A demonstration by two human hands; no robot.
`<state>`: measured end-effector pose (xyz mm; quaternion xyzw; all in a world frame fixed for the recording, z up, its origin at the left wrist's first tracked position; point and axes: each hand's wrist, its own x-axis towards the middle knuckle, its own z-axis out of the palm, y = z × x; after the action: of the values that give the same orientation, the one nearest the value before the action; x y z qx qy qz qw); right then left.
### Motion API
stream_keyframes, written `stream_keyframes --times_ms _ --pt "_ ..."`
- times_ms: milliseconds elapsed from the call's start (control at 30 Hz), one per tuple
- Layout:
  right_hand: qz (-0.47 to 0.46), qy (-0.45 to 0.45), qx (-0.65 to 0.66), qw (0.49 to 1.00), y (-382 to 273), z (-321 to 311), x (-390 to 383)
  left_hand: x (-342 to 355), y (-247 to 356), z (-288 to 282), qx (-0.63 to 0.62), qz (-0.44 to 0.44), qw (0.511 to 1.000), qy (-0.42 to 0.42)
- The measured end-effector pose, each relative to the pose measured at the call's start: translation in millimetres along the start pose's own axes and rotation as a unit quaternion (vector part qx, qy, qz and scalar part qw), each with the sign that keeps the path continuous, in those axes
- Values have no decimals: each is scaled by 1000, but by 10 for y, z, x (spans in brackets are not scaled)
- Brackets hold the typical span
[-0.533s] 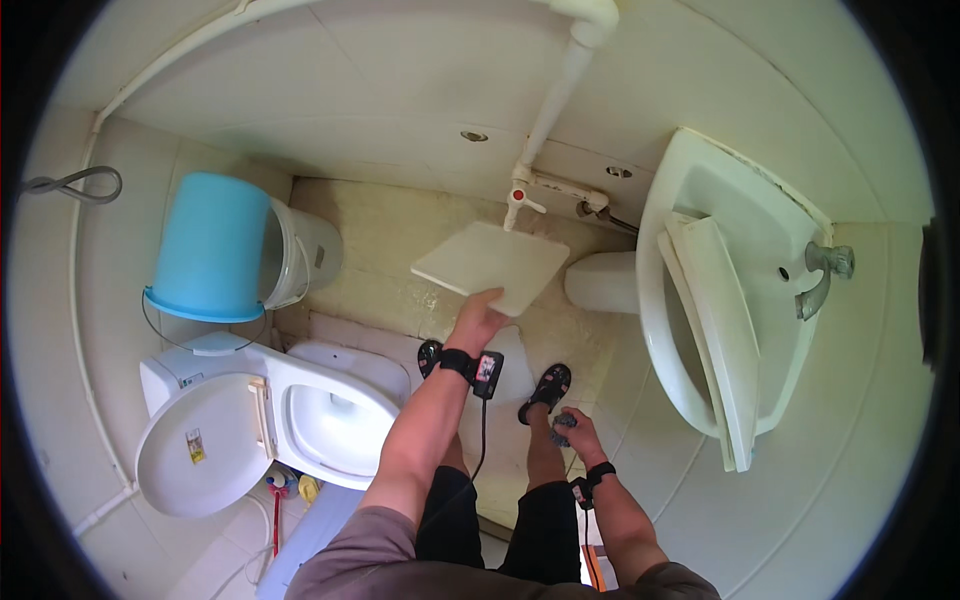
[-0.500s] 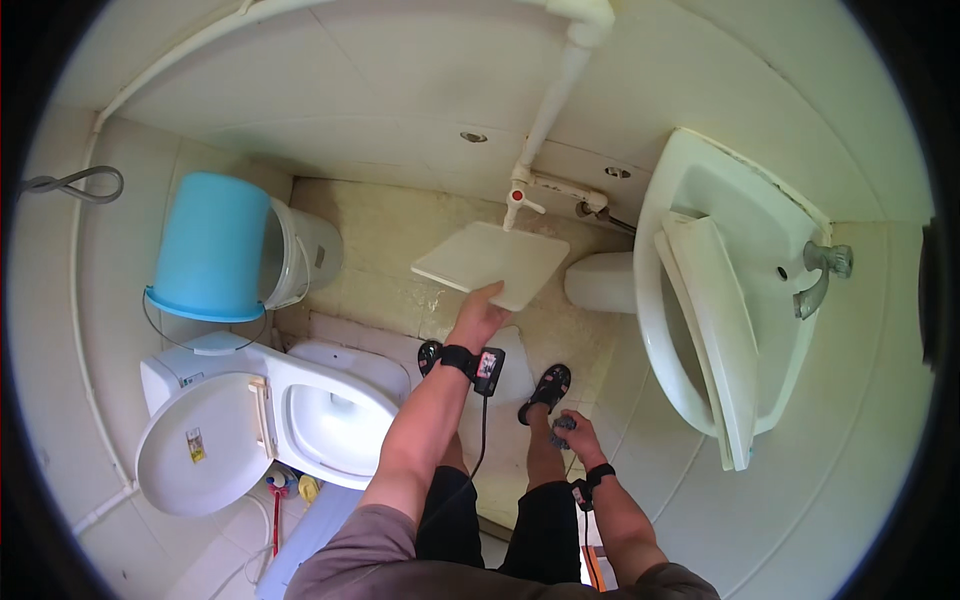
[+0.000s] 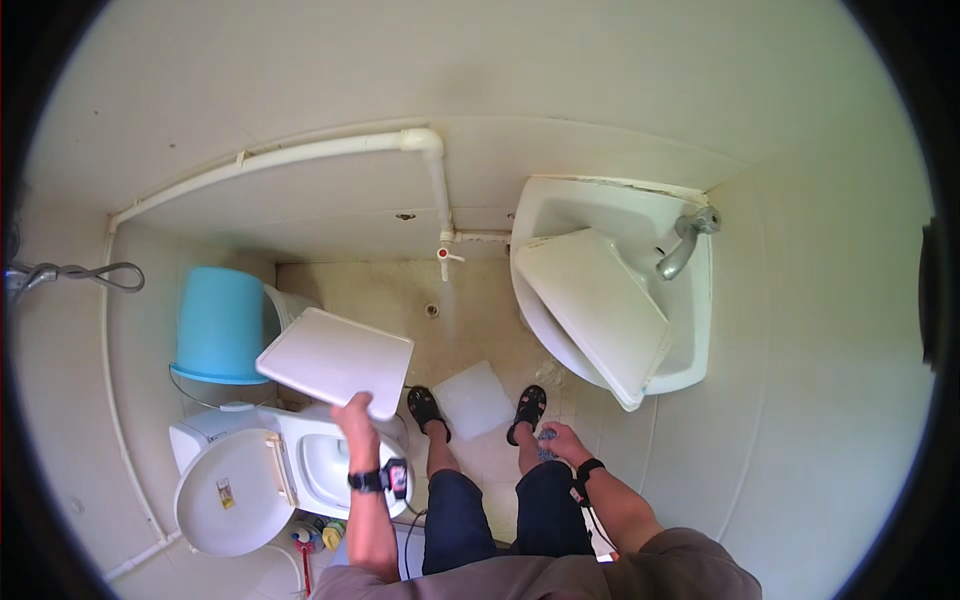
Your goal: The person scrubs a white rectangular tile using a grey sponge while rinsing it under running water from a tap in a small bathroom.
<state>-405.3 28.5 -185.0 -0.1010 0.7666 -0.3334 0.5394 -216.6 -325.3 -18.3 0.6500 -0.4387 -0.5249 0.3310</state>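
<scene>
My left hand [image 3: 357, 422] grips a thin white rectangular panel [image 3: 335, 355] by its near edge. The panel is raised and tilted, with its far corner in front of the blue bucket and its near part above the toilet. In my right hand [image 3: 568, 443], low beside my right knee, is a grey scouring pad [image 3: 546, 442], partly covered by the fingers. Between my feet another pale, flat panel [image 3: 474, 400] lies on the wet floor. A larger white panel [image 3: 600, 310] leans across the washbasin [image 3: 692, 345].
A white toilet [image 3: 375, 480] with its lid [image 3: 230, 495] raised stands at the left, next to the blue bucket [image 3: 220, 325]. Ahead, a wall tap [image 3: 446, 256] hangs over the floor near a drain [image 3: 432, 310]. A metal faucet [image 3: 690, 240] sticks out over the washbasin.
My left hand has carried the white panel from below the wall tap leftward, toward the toilet and bucket. The view has shifted. My right hand still holds the scouring pad low.
</scene>
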Motion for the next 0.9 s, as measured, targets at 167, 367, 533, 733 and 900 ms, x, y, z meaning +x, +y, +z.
stream_keyframes --times_ms 167,367,533,733,900 --pt "19 -32 -47 998 -291 -93 -59 -924 1228 -4 -270 -11 960 -70" --pt "-37 -37 -104 993 -141 -88 13 -1579 1666 567 -208 -6 930 -303" --pt "-178 56 -11 982 -248 -80 -72 -1707 1556 1216 -56 46 874 -480" --pt "99 -61 84 990 -181 -218 -109 -1275 882 1032 27 15 813 -581" --pt "163 -89 29 982 -5 153 146 -444 -1063 624 -158 -331 875 -315"
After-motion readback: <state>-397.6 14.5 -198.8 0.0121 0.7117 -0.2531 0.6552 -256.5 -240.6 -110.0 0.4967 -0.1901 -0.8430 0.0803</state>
